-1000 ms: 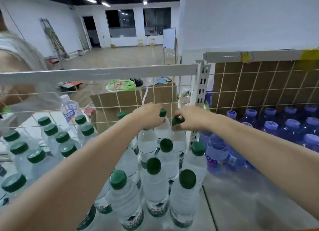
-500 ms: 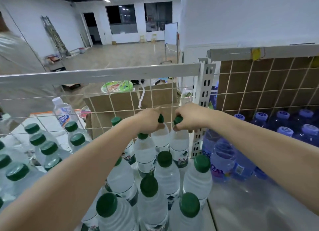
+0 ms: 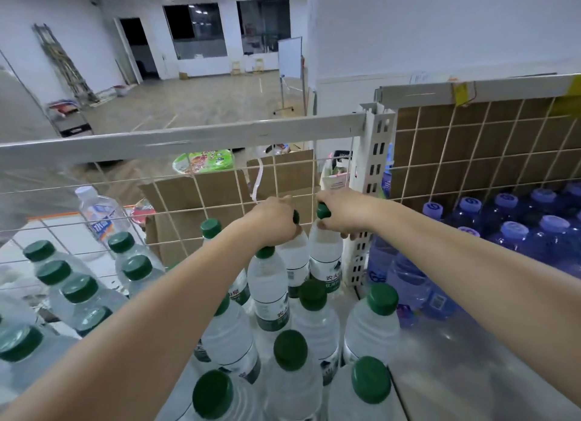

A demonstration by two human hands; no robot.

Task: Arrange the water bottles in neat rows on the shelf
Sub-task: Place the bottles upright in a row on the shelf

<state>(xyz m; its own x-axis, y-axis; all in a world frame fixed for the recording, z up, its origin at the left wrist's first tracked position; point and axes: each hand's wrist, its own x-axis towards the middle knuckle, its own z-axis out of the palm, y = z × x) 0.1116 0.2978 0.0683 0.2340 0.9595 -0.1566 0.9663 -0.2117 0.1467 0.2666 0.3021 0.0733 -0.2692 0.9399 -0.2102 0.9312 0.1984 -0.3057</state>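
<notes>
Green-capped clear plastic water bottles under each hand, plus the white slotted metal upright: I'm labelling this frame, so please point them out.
Green-capped clear plastic water bottle under the left hand [image 3: 297,257]: head view, shoulder.
Green-capped clear plastic water bottle under the right hand [image 3: 323,211]: head view, cap.
White slotted metal upright [image 3: 375,156]: head view, slotted face.

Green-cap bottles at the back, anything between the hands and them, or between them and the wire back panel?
Nothing visible. The left hand and right hand each already grip a green-cap bottle at the neck: left bottle, right bottle. Both stand at the back of the row, close against the wire back panel, beside the white upright.
</notes>
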